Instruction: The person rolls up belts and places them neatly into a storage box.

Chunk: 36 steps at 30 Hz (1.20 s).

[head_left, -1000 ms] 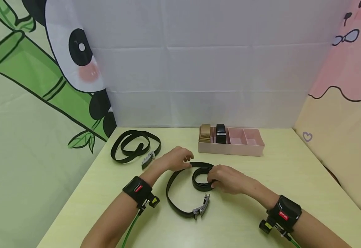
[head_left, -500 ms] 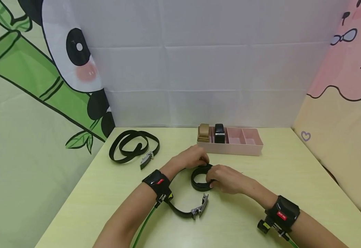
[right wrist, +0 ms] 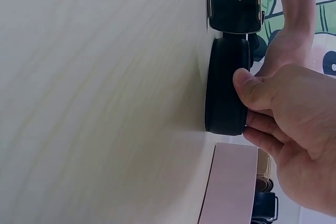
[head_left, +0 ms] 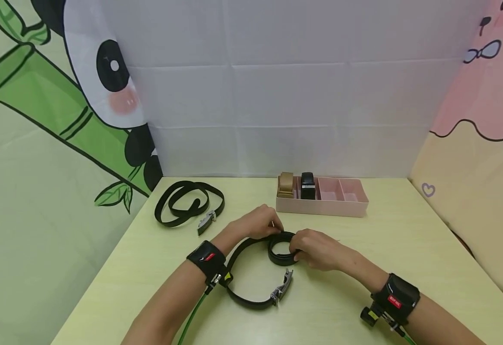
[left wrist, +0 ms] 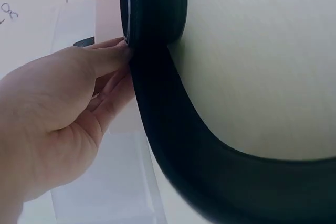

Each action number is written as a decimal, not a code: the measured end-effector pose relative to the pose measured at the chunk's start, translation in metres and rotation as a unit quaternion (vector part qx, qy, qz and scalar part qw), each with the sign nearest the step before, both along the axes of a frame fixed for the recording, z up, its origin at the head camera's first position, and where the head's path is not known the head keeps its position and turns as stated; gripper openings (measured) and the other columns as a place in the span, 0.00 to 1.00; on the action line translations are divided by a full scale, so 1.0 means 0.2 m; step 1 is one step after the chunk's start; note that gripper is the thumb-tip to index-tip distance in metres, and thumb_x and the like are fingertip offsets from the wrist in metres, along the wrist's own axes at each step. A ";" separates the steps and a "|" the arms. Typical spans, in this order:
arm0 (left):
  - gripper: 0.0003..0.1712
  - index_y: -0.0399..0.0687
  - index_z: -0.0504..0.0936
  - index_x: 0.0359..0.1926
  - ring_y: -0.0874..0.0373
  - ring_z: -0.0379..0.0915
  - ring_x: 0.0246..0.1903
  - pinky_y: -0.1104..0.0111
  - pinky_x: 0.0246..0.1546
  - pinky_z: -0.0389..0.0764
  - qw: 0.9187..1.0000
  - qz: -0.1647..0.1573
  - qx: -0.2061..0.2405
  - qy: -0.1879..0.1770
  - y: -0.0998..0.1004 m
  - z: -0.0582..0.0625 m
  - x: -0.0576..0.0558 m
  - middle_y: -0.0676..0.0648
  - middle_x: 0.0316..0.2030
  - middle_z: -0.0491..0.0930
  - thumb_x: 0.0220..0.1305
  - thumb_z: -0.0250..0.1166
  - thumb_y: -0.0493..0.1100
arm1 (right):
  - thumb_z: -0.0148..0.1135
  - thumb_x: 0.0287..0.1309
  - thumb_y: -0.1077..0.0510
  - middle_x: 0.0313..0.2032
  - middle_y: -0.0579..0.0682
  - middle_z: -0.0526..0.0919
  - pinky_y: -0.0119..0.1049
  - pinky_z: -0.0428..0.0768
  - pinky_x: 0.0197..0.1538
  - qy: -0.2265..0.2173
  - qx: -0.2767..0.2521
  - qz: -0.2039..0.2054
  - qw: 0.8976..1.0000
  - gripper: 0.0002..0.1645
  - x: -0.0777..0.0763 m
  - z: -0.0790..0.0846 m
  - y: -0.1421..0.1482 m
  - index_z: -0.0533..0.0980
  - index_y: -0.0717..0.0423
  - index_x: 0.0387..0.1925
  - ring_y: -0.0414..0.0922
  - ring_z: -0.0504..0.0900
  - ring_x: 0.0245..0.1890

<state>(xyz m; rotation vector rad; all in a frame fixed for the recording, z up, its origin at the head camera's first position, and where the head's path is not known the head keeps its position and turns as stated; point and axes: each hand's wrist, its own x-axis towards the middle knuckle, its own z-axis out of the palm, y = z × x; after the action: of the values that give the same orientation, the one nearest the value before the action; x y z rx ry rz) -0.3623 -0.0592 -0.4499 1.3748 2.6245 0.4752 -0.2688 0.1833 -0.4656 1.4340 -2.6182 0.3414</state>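
Head view puts a black belt (head_left: 280,260) around the middle of the table (head_left: 342,306), standing on its edge, one end wound into a tight ring and the rest sweeping in a wide curve toward the left edge and back to a silver-sided buckle (head_left: 281,288) on the near side of the ring. From where I stand, the right hand (head_left: 318,249) has its fingers closed on the ring's right side, thumb against the outer face. The left hand (head_left: 257,223) is nearly closed too, pinching the strap between thumb and fingers where it meets the ring, on the side facing the far edge. Seen from the right wrist, the buckle's dark plate reads MEXICAN. A second belt (head_left: 171,224) lies loosely looped near the far left corner. Right of centre along the far edge sits a pink box (head_left: 322,207), holding a tan roll (head_left: 285,185) in its leftmost compartment and a dark roll (head_left: 308,186) in the next.
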 end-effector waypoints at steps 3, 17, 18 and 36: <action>0.09 0.47 0.98 0.49 0.57 0.95 0.45 0.68 0.49 0.91 1.000 0.008 0.012 -0.009 -0.02 0.00 0.02 0.48 0.45 0.97 0.78 0.73 0.36 | 0.80 0.65 0.66 0.40 0.45 0.94 0.42 0.90 0.55 -0.002 0.000 -0.009 1.000 0.07 -0.01 0.00 -0.01 0.90 0.53 0.40 0.42 0.90 0.45; 0.13 0.42 0.98 0.49 0.59 0.93 0.36 0.71 0.41 0.88 0.997 0.055 0.042 -0.027 -0.11 0.01 0.18 0.44 0.45 0.97 0.78 0.67 0.32 | 0.79 0.65 0.67 0.40 0.43 0.93 0.44 0.90 0.58 -0.035 0.004 -0.008 0.999 0.09 -0.05 0.01 -0.02 0.90 0.51 0.40 0.41 0.90 0.48; 0.14 0.42 0.98 0.49 0.62 0.90 0.31 0.73 0.37 0.85 0.997 0.058 0.047 -0.029 -0.11 0.01 0.19 0.44 0.43 0.97 0.77 0.66 0.31 | 0.79 0.65 0.67 0.40 0.44 0.93 0.44 0.90 0.58 -0.035 0.003 -0.006 0.999 0.09 -0.05 0.01 -0.02 0.90 0.51 0.41 0.41 0.90 0.48; 0.04 0.56 1.00 0.33 0.66 0.85 0.32 0.70 0.36 0.83 0.974 0.195 0.069 -0.094 -0.13 -0.03 0.20 0.56 0.32 0.96 0.66 0.83 0.46 | 0.79 0.67 0.65 0.43 0.44 0.94 0.44 0.89 0.62 -0.038 -0.009 0.006 0.999 0.07 -0.02 0.01 -0.03 0.91 0.52 0.43 0.43 0.91 0.51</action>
<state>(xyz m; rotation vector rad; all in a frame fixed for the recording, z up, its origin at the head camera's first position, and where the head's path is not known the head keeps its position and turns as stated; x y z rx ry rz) -0.3216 -0.0855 -0.4551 0.7884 2.7428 0.8067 -0.2730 0.1764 -0.4641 1.4589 -2.6588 0.4284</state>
